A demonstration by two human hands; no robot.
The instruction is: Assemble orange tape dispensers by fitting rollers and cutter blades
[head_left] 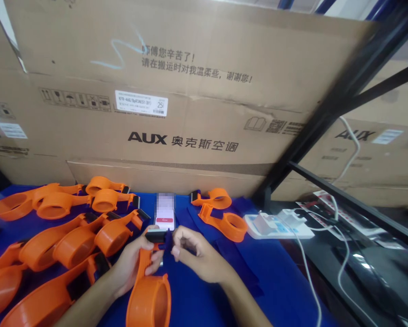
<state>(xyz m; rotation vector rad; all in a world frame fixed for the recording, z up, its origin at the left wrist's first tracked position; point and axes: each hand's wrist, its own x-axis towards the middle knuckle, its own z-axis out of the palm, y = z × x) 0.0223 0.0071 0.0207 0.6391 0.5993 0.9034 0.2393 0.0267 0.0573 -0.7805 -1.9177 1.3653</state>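
Observation:
My left hand (pixel 132 261) is closed around the handle of an orange tape dispenser (pixel 148 299), its round ring hanging toward me. A black-and-pale head piece (pixel 156 235) tops the dispenser, with a small dark blue piece (pixel 169 240) at its right end. Right beside that end is my right hand (pixel 197 254), its fingers curled and thumb and fingertips drawn together. Whether they pinch the blue piece is hard to make out. Just behind both hands, a phone (pixel 165 223) with a lit screen lies on the blue table cover (pixel 190 299).
Several orange tape dispensers (pixel 76 245) crowd the left side. Two more dispensers (pixel 233 226) lie at the back right, near dark blue sheets (pixel 240 265). A white power strip (pixel 279 227) with chargers and cables sits right. Large cardboard boxes (pixel 190 113) and a black metal frame (pixel 313 122) stand behind.

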